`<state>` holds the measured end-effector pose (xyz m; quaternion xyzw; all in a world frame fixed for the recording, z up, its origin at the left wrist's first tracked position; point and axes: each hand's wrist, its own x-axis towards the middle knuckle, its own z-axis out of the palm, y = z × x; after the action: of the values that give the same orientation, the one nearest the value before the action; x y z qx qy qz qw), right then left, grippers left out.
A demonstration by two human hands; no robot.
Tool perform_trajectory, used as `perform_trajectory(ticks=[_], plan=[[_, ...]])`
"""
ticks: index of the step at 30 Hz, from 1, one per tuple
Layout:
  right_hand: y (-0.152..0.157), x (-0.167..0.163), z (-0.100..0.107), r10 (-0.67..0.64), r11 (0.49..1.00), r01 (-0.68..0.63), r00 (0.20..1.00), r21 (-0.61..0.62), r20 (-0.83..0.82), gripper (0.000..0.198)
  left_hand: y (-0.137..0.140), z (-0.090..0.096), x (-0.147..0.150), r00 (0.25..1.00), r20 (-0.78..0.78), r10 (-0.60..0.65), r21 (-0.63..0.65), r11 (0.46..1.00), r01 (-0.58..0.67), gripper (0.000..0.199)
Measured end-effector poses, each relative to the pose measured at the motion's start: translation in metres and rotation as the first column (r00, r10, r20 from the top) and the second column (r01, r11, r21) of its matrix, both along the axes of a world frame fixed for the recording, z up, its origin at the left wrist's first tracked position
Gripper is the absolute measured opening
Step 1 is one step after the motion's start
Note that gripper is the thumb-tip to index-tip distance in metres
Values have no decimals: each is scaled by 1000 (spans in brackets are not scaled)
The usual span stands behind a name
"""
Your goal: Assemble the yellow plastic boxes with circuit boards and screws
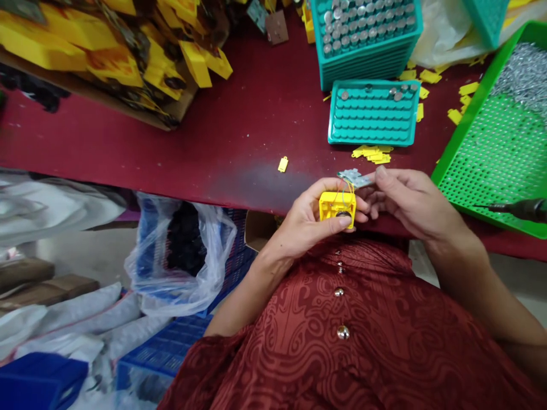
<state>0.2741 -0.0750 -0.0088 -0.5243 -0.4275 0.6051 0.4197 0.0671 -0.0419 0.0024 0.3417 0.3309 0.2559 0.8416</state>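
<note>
Head view: by the table (pixel 248 114)'s near edge, the left hand (pixel 308 212) clamps a yellow casing (pixel 333 206), open side facing the camera, apparently to steady it; the right hand (pixel 412 199) pinches the circuit board (pixel 358 179) just beyond, probably held close by short wires (pixel 350 185).

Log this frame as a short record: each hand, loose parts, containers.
left hand: holds open yellow case
right hand: at the edge of the circuit board
link: thin wires between case and board
loose parts: small yellow tab on maroon tabletop; more tabs beside teal tray
containers: teal tray with a few silver discs; green basket with small metal pieces
</note>
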Motion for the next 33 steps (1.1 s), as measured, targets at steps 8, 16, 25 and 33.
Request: perform_trajectory(ticks=[8, 16, 25, 33], plan=[[15, -8, 20, -129, 990, 119, 980, -75, -151, 40, 1, -7, -1, 1000, -26, -16, -80, 997, 14, 52], [18, -35, 49, -357, 702, -297, 640, 647, 681, 7, 4, -7, 4, 971, -172, 164, -7, 986, -168, 52], [11, -54, 46, -207, 597, -468, 694, 651, 689, 16, 9, -13, -27, 948, 74, 309, -261, 924, -281, 44], [10, -54, 44, -128, 475, -634, 637, 610, 760, 9, 8, -5, -32, 963, 11, 268, -227, 939, -258, 40]])
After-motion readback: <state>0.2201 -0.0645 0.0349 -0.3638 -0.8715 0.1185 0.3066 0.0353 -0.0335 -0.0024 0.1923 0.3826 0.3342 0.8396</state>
